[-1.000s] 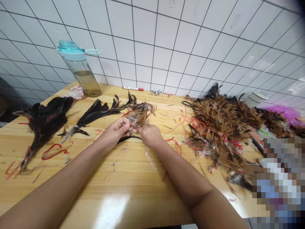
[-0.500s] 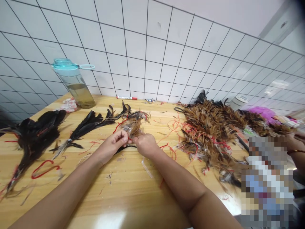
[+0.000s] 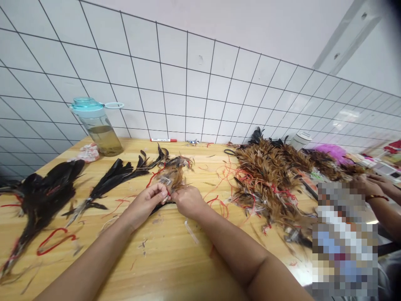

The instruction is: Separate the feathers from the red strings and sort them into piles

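Note:
My left hand (image 3: pixel 153 197) is closed in a pinch at the base of a small bundle of brown feathers (image 3: pixel 173 177). Beside it my right hand (image 3: pixel 189 201) is curled shut on the same bundle, knuckles upward. A bit of red string shows between the two hands; what exactly the fingertips pinch is partly hidden. Under the hands a dark feather (image 3: pixel 161 207) sticks out. Just left lies a bunch of black feathers (image 3: pixel 111 179) with pale quills, its curled tips reaching behind my hands.
A larger black feather bunch (image 3: pixel 46 188) and a red string loop (image 3: pixel 52 242) lie left. A bottle of brownish liquid (image 3: pixel 105 138) and a marker (image 3: pixel 163 140) stand near the tiled wall. Rightward is a brown feather heap (image 3: pixel 266 167) with red strings; another person's hands (image 3: pixel 372 186) are beyond it.
The view has tilted up slightly, so the table sits lower in the picture. Both hands keep their grip at the feather bundle, almost unmoved.

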Tool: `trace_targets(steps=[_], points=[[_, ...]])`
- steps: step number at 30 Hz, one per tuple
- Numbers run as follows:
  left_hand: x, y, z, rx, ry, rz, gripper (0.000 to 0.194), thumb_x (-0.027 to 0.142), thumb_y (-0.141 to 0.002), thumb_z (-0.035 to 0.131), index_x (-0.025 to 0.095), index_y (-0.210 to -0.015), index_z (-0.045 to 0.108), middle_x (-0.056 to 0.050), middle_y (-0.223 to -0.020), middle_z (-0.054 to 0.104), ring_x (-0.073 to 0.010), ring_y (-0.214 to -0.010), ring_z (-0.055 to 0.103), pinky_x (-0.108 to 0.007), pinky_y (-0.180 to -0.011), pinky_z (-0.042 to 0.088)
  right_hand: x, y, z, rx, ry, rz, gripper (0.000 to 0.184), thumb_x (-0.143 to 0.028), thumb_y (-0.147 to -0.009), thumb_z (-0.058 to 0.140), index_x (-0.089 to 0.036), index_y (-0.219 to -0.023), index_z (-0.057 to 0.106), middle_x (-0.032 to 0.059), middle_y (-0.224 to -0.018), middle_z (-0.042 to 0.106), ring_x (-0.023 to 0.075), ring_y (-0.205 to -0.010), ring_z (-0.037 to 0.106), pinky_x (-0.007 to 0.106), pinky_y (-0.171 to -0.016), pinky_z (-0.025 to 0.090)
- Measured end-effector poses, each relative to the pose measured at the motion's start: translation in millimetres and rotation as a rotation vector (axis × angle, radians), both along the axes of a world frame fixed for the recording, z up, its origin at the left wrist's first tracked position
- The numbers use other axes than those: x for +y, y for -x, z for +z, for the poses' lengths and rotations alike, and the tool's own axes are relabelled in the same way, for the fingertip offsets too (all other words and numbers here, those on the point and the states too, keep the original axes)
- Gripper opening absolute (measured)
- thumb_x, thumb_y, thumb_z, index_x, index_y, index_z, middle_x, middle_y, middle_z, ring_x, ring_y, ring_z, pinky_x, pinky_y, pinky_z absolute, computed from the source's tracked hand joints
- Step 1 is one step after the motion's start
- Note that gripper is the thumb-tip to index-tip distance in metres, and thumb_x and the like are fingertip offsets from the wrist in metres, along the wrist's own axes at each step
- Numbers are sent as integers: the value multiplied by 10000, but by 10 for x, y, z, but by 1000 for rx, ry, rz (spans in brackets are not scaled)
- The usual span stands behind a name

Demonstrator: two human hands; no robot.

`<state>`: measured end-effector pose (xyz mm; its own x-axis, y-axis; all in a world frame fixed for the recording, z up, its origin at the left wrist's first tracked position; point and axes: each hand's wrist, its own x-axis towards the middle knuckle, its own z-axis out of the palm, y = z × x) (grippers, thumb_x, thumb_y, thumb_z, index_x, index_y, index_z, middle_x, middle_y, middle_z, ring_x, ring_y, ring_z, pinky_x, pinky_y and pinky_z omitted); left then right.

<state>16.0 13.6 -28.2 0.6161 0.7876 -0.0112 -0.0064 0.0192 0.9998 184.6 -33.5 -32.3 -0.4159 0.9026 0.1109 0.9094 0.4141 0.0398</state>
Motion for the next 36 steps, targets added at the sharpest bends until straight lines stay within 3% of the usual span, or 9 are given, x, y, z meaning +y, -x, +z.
trace_targets(steps=[19, 24, 27, 36], points=[[38, -22, -40, 165, -120, 86, 328, 432, -724, 662, 177, -702, 456, 48, -603, 474, -98, -591, 428, -216, -583, 338, -50, 52, -77, -48, -129, 47, 358, -218, -991, 280, -144, -1009, 630, 107, -877, 684, 187, -823, 617, 312, -718, 447], [76, -19, -77, 180, -186, 178, 282, 405, -717, 633, 184, -705, 459, 45, -602, 483, -103, -577, 434, -223, -563, 333, -54, 45, -127, -19, -142, -71, 300, -230, -970, 344, -175, -1125, 594, 92, -1018, 691, 190, -864, 627, 294, -705, 448], [96, -18, -86, 179, -233, 226, 258, 386, -703, 628, 182, -688, 469, 47, -600, 481, -100, -566, 431, -222, -561, 330, -51, 54, -135, -32, -122, -146, 331, -246, -981, 309, -189, -1134, 597, 90, -983, 698, 195, -850, 633, 292, -713, 441], [174, 2, -71, 101, -250, 403, 202, 350, -720, 612, 184, -700, 498, 52, -583, 476, -96, -556, 416, -213, -553, 328, -63, 114, -88, -56, -78, -327, 327, -297, -987, 311, -189, -990, 620, 89, -928, 698, 186, -838, 633, 272, -701, 395]])
